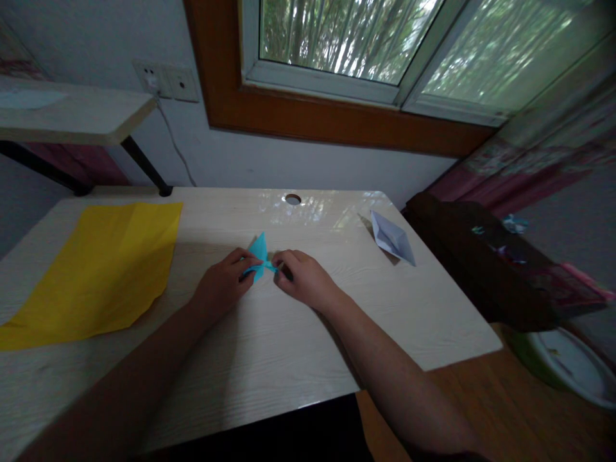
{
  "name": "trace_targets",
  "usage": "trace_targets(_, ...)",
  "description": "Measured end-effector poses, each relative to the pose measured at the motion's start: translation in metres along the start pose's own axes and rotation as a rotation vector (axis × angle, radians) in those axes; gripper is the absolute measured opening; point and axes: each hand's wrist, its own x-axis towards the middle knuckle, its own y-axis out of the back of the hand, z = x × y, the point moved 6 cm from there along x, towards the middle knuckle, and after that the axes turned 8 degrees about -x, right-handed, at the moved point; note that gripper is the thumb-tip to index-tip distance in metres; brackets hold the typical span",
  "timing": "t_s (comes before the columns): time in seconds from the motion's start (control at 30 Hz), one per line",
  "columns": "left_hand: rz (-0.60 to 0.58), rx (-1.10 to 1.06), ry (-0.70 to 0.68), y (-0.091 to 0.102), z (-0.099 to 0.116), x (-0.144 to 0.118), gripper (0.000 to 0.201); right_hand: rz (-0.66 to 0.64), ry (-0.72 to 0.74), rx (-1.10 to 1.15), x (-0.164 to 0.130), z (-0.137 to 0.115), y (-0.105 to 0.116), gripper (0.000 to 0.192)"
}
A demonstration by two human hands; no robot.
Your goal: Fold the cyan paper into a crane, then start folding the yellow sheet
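Observation:
A small piece of folded blue paper (pixel 260 248) is held over the middle of the desk, with pointed corners standing up and down from a pinched centre. My left hand (pixel 222 282) grips its left side between thumb and fingers. On the other side, my right hand (pixel 304 276) pinches the narrow right end with thumb and forefinger. My fingertips cover part of the folds. To the right lies a folded white paper boat (pixel 392 237), apart from both hands.
A large yellow paper sheet (pixel 110 269) lies on the left of the pale desk (pixel 289 340). A raised shelf (pixel 96 115) on black legs stands at the back left. A round cable hole (pixel 293 199) is near the back edge. Beyond the right edge is a dark cabinet (pixel 462 256).

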Motion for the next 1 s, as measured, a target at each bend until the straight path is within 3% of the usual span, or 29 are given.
trace_targets(0.23, 0.002, 0.064, -0.011, 0.002, 0.003, 0.000, 0.028, 0.102, -0.044, 0.167, 0.000, 0.004, 0.005, 0.021)
trace_targets(0.4, 0.018, 0.179, -0.030, 0.004, 0.006, -0.001, 0.027, 0.206, 0.010, 0.235, 0.001, -0.003, 0.014, 0.016)
trace_targets(0.67, 0.045, 0.166, -0.078, 0.009, 0.014, -0.001, 0.015, 0.307, 0.051, 0.275, -0.003, -0.014, 0.023, 0.005)
trace_targets(0.73, 0.070, 0.146, -0.088, 0.010, 0.015, -0.002, 0.014, 0.344, 0.046, 0.293, -0.004, -0.015, 0.027, 0.004)
trace_targets(0.87, 0.174, 0.061, -0.101, 0.018, 0.017, -0.003, 0.013, 0.391, 0.035, 0.358, -0.004, -0.012, 0.031, 0.025)
trace_targets(1.0, 0.266, -0.034, -0.133, 0.027, 0.022, -0.005, 0.012, 0.394, 0.040, 0.339, -0.002, -0.010, 0.031, 0.014)
